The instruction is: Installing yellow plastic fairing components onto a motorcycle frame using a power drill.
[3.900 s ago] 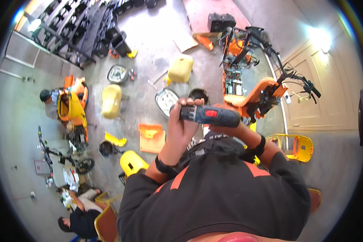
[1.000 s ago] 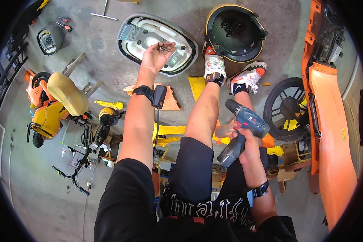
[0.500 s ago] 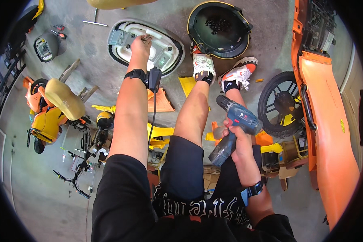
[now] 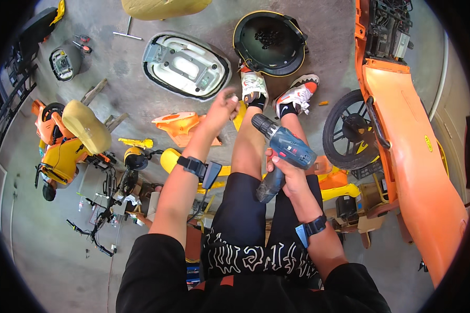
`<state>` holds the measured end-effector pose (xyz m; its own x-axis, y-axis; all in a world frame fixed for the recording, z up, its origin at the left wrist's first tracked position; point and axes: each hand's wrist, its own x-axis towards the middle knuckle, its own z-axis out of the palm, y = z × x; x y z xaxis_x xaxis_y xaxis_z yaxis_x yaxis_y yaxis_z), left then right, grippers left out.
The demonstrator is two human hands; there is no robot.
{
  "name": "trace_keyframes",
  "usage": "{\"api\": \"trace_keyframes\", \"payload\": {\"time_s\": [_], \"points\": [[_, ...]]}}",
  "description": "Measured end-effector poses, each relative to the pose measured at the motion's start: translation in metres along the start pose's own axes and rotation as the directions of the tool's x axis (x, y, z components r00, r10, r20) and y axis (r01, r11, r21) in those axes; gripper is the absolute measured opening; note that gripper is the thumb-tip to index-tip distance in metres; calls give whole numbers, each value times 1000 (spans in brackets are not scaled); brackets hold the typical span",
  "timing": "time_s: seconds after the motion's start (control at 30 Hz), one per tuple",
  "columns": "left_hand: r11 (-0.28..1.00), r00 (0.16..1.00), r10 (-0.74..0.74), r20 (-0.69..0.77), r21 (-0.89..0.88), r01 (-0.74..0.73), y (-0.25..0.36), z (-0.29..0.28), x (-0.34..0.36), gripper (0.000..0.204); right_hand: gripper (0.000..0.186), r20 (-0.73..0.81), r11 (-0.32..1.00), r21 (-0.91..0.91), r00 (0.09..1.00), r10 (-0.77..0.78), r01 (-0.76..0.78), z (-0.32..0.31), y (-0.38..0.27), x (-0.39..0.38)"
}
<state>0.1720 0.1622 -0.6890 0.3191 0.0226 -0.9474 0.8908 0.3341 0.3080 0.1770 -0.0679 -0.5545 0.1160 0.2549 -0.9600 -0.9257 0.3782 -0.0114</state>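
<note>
My right hand (image 4: 290, 180) is wrapped round the grip of a blue and black cordless drill (image 4: 292, 151), its chuck pointing up and left above my legs. My left hand (image 4: 224, 108) hangs over the floor, fingers curled together and slightly blurred; whatever may be between them is too small to make out. Just beyond it lies an upturned vehicle seat (image 4: 210, 78) with a white plastic underside and dark edge. An upside-down helmet (image 4: 246, 44), black inside with a yellow rim, stands beyond my feet and holds a heap of small dark parts.
Along the right stands a large orange vehicle body (image 4: 418, 141) with a black-spoked wheel (image 4: 350, 130) beside it. An orange panel (image 4: 180, 128) and yellow pieces lie near my legs. To the left are a yellow cushion (image 4: 86, 127), handlebars (image 4: 96, 232) and a smaller upturned seat (image 4: 62, 63).
My left hand has left the upturned seat, drawing back and right toward my legs. The drill, still in my right hand, has shifted slightly left.
</note>
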Motion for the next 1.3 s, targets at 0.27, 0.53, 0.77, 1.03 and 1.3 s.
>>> {"api": "trace_keyframes", "payload": {"time_s": [0.27,0.53,0.77,1.03,1.3], "points": [[993,978,-41,205,-104,63,2,21,-43,18,35,17,954,-290,997,-71,73,1,-20,-20],[1000,959,-27,283,24,21,-2,41,-48,25,34,75,929,-366,997,-31,56,-7,-28,-24],[504,999,40,-2,-863,-22,-8,89,-52,42,34,121,832,-515,978,-168,207,-4,-13,-18],[368,974,-136,183,-903,221,-10,98,-40,32,25,130,614,-748,963,-236,251,-21,-7,-19],[343,958,-267,102,-919,194,-18,108,-32,30,23,116,629,-719,943,-312,297,-19,-8,-13]]}}
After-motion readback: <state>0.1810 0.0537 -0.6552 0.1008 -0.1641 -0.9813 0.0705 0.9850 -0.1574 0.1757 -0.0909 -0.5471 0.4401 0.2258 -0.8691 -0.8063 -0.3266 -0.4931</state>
